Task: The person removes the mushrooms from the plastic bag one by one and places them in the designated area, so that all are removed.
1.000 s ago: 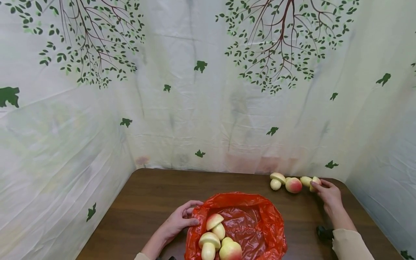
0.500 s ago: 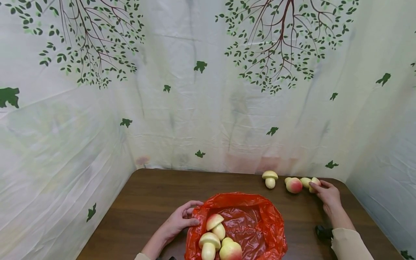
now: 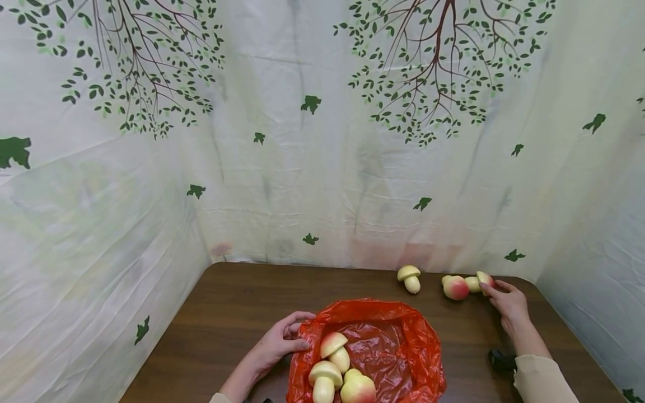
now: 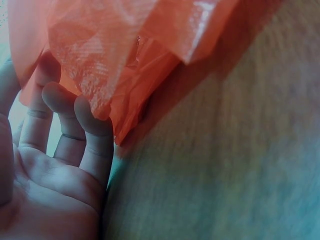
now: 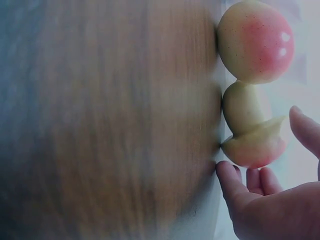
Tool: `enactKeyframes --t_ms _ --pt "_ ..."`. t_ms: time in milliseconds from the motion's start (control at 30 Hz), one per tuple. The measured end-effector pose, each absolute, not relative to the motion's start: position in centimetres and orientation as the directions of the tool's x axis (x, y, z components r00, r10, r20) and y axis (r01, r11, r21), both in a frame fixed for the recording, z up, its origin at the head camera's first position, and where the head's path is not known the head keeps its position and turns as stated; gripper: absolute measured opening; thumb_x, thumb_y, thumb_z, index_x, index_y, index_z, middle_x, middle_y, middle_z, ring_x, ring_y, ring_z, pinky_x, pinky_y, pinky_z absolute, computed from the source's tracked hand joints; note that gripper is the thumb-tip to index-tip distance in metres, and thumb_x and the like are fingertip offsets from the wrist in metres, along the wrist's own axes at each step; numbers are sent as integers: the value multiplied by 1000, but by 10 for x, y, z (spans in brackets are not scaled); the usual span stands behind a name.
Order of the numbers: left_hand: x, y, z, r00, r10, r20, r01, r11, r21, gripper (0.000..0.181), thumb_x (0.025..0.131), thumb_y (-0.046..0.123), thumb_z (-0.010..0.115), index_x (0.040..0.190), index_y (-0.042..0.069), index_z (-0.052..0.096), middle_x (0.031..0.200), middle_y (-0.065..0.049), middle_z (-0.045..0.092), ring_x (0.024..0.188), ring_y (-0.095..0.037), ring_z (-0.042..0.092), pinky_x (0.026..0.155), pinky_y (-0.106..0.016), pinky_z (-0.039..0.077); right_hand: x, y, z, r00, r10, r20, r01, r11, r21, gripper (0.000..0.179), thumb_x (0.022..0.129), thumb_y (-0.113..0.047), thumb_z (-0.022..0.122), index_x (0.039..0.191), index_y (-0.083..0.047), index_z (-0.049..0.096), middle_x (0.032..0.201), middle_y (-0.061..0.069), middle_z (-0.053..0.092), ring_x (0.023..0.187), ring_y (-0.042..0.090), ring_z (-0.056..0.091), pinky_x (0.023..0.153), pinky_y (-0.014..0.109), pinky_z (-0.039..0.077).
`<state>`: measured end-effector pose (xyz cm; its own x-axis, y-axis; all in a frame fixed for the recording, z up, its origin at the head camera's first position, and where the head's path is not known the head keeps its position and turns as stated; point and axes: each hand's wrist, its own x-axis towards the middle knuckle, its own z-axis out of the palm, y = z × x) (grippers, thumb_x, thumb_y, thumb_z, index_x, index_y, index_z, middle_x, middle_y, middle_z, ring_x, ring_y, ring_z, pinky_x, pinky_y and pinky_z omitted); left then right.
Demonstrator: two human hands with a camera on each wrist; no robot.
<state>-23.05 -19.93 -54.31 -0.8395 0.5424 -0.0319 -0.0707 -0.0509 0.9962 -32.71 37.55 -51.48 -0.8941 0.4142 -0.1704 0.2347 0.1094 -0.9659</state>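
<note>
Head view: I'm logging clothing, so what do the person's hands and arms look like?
The left hand and right hand wear no gloves. The right sleeve is plain cream, with a black device at its end. Only a sliver of the left sleeve shows, also cream.

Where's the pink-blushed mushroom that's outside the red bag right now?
In the head view, the pink-blushed mushroom lies near the far right corner of the table, between the red-blushed pear and the right hand.

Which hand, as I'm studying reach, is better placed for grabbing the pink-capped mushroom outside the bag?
Probably the right hand: it is beside that mushroom; the left hand holds the bag.
</note>
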Motion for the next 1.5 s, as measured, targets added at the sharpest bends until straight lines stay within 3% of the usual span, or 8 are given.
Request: enactKeyframes --t_ms 467,867,967,1067,1200,1300,1400,1500 --pt "-230 -198 -544 -845 532 -48 -81 -38 996 57 103 11 70 154 7 46 126 -3 75 110 -16 74 89 -34 65 -320 378 -511 -885 437 -162 221 88 -971 86 100 -30 75 161 9 30 156 25 36 77 -15 47 65 5 47" --pt "-229 -200 -546 -845 534 -44 -77 -41 996 57 103 11 70 154 7 45 127 -3 75 111 -15 74 89 -34 65 -311 375 -490 -878 463 -124 213 145 -966 84 98 -41 75 162 0 37 135 0 52 92 -9 50 75 5 47" --pt "-230 -200 -546 -842 538 -34 -72 -49 996 56 103 10 69 154 6 45 128 -4 75 111 -15 74 89 -34 64 -307 369 -478 -893 431 -126 215 163 -963 88 99 -46 72 166 -4 32 141 0 50 112 1 52 104 18 51" --pt "-231 -200 -546 -840 543 -25 -64 -54 996 56 103 10 68 154 7 45 128 -3 75 112 -15 74 90 -34 64 -301 361 -466 -912 393 -114 201 188 -961 89 101 -49 69 167 -6 30 158 10 42 127 10 47 127 41 37" --pt "-231 -200 -546 -837 547 -19 -59 -55 997 56 103 9 69 153 7 45 127 -1 75 112 -14 74 91 -33 64 -292 350 -452 -940 331 -78 151 202 -968 85 102 -48 69 166 -5 32 164 15 37 123 4 47 131 55 27" --pt "-231 -200 -545 -837 547 -18 -59 -57 997 56 103 9 68 153 6 45 127 -2 75 112 -14 74 90 -33 64 -284 341 -443 -961 273 -48 105 195 -975 81 101 -46 71 163 -7 35 147 -2 51 116 -6 46 132 56 23" --pt "-231 -200 -545 -836 548 -17 -59 -59 997 56 103 10 68 154 5 45 127 -3 75 111 -15 74 90 -33 64 -276 332 -435 -978 211 -11 54 200 -978 74 102 -44 70 160 -10 39 126 -23 51 116 -10 45 133 59 18" --pt "-231 -199 -544 -835 550 -18 -58 -56 997 57 103 11 68 154 4 44 127 -3 75 111 -15 74 89 -33 64 -268 321 -428 -985 173 12 25 209 -978 73 102 -43 70 160 -11 40 122 -28 50 118 -10 45 132 61 17"
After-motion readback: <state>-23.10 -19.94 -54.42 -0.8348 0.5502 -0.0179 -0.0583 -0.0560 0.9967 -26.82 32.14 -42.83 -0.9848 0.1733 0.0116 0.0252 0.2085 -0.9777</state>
